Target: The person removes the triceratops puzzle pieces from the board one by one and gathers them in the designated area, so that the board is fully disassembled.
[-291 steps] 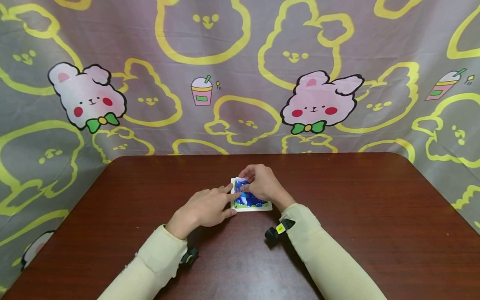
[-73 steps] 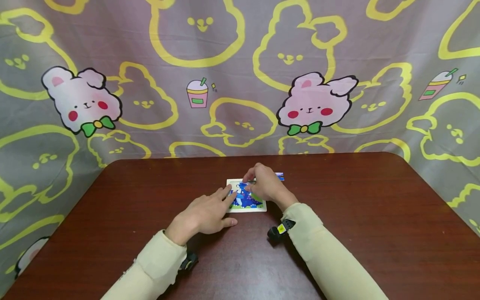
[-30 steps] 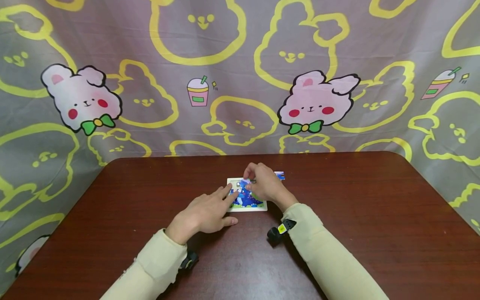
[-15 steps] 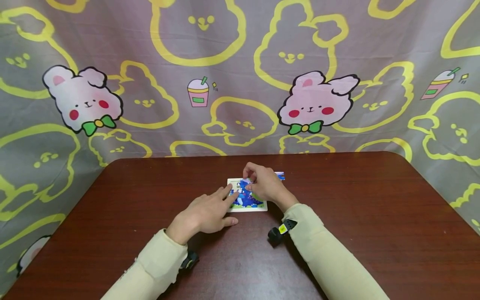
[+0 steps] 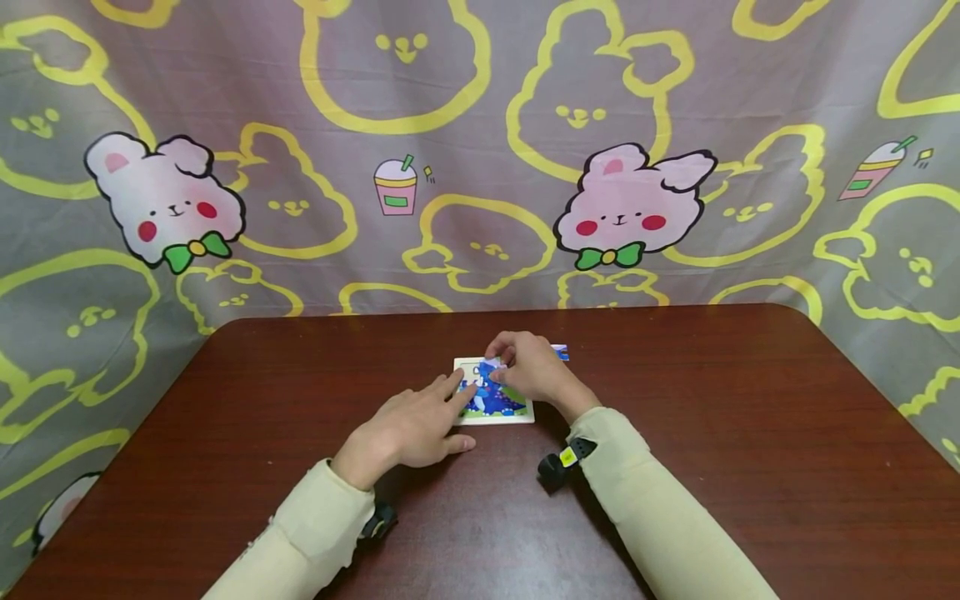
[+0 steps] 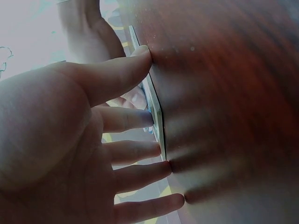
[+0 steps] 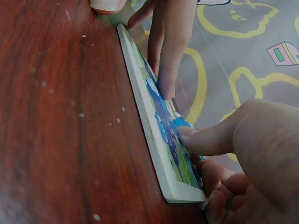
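Observation:
A small jigsaw puzzle board [image 5: 495, 421] with a cream rim and a blue dinosaur picture lies flat on the table. Its upper left corner shows bare backing. My left hand [image 5: 412, 429] is spread at the board's left side, fingers straight; the index fingertip touches the picture. At the top of the board my right hand [image 5: 531, 367] pinches a blue puzzle piece [image 5: 491, 367]. In the right wrist view that puzzle piece [image 7: 183, 122] is raised at the thumb; the fingers behind it are partly hidden. Another puzzle piece [image 5: 560, 352] lies beyond the right hand, partly covered by it.
The brown wooden table [image 5: 675, 433] extends around the board on all sides. Behind its far edge hangs a grey cloth [image 5: 465, 167] with yellow outlines and rabbit faces. Black wrist cameras [image 5: 553, 471] sit under both cream sleeves.
Since the oldest frame, the board's upper left corner has become bare and a loose piece has appeared beyond the right hand. Over the last second, the right hand and its piece shift only slightly.

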